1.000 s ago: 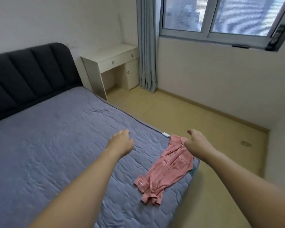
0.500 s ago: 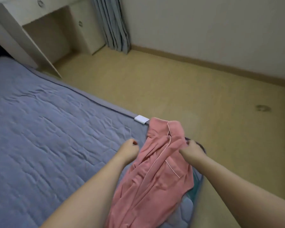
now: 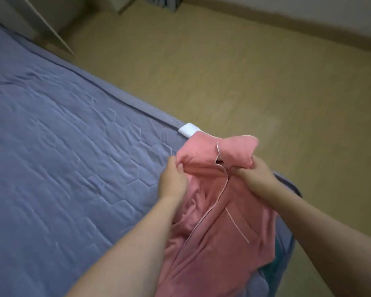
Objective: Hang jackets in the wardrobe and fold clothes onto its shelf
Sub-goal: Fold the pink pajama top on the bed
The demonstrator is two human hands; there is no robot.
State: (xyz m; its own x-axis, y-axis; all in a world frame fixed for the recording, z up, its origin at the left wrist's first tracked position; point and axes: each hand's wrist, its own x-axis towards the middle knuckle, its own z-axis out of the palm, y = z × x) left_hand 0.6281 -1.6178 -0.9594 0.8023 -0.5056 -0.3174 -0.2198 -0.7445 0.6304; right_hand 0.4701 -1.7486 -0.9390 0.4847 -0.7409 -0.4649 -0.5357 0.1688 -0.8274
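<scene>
A pink shirt with thin white piping lies crumpled at the corner of the bed, which has a blue-grey quilted cover. My left hand pinches the shirt's fabric at the left of the collar. My right hand grips the fabric at the right of the collar. The collar end bunches up between and beyond my two hands. No wardrobe or jacket is in view.
A white tag sits on the bed's edge just beyond the shirt. A white desk's leg stands at the top left beside the bed. Yellow-brown floor stretches to the right, ending at a wall skirting.
Both hands reached down from above the bed and took hold of the pink shirt at its collar end. My view dropped toward the bed corner and drew closer.
</scene>
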